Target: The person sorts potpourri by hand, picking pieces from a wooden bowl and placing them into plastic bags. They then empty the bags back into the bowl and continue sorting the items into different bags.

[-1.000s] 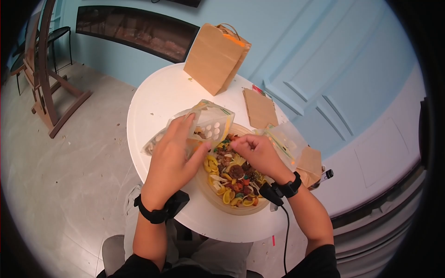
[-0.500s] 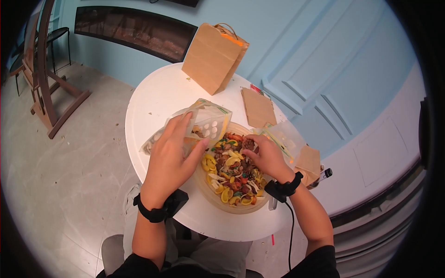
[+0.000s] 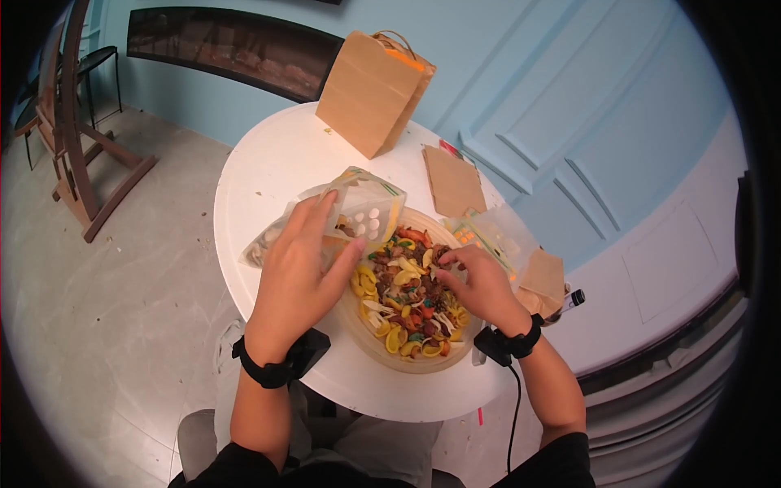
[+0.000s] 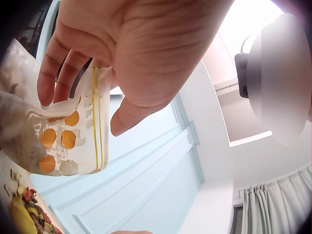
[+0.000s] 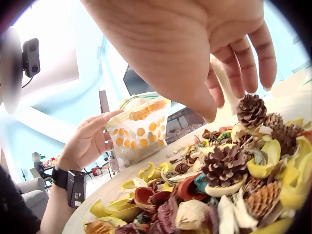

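In the head view, your left hand (image 3: pixel 301 276) lies against the patterned zip bag (image 3: pixel 370 203), fingers extended and thumb apart rather than clamped. Your right hand (image 3: pixel 480 285) is over the right side of the round bowl (image 3: pixel 370 351), thumb and fingers parted. The zip bag stands just beside the bowl's far left edge, on the white table (image 3: pixel 264 167). The bowl is heaped with a dried mix (image 3: pixel 407 313) of yellow curls, red bits and cones. A second clear bag (image 3: pixel 496 237) lies beyond your right hand; the upright paper bag (image 3: pixel 370 93) stands farther back.

In the left wrist view, your straight fingers touch the plastic near the yellow zip lines, thumb clear of it. A light, steady touch there should stop the bag tipping. Something brownish shows through its wall, too blurred to name.

In the right wrist view, your fingers hang relaxed just above a dark pine cone (image 5: pixel 251 110) on the heap; I cannot tell whether a tip touches it. Pinching gently from the sides would probably spare the brittle scales and the loose pieces around it.
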`<action>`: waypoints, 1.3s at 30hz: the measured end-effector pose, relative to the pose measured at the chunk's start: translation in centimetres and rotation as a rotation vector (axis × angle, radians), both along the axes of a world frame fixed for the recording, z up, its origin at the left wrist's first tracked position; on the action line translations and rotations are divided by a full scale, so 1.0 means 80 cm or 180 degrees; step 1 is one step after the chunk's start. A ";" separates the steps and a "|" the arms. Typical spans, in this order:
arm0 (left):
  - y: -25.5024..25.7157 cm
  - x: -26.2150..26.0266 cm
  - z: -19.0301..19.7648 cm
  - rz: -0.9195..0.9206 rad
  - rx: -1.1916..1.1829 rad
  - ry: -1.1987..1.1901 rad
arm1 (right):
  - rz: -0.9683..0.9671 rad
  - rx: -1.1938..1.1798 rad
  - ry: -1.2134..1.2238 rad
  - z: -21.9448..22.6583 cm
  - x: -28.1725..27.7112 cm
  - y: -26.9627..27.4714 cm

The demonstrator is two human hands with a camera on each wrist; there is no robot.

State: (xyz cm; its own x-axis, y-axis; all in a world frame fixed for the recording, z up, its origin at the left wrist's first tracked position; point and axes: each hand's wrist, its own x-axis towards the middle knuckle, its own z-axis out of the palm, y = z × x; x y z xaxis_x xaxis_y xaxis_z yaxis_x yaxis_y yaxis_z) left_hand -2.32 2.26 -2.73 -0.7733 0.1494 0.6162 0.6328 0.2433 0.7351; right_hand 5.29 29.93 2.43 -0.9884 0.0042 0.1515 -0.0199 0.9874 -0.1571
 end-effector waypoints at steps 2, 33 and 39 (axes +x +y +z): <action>0.003 0.000 0.000 -0.0014 -0.0001 0.0007 | 0.0173 0.0012 -0.0170 -0.005 0.002 -0.006; -0.003 0.004 0.004 -0.0062 0.0035 -0.0130 | -0.0110 -0.0856 -0.0748 -0.032 -0.012 0.002; -0.005 0.007 0.007 -0.0128 0.0105 -0.0298 | -0.0521 -0.2314 -0.0580 -0.027 -0.022 0.011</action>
State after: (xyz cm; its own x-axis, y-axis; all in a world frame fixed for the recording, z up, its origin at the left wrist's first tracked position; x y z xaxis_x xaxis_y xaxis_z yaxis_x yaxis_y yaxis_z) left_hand -1.76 1.87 -2.17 -0.8215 0.1624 0.5466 0.5697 0.1938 0.7987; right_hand 3.54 30.80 0.30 -0.9757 0.1889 -0.1106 0.2061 0.6225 -0.7550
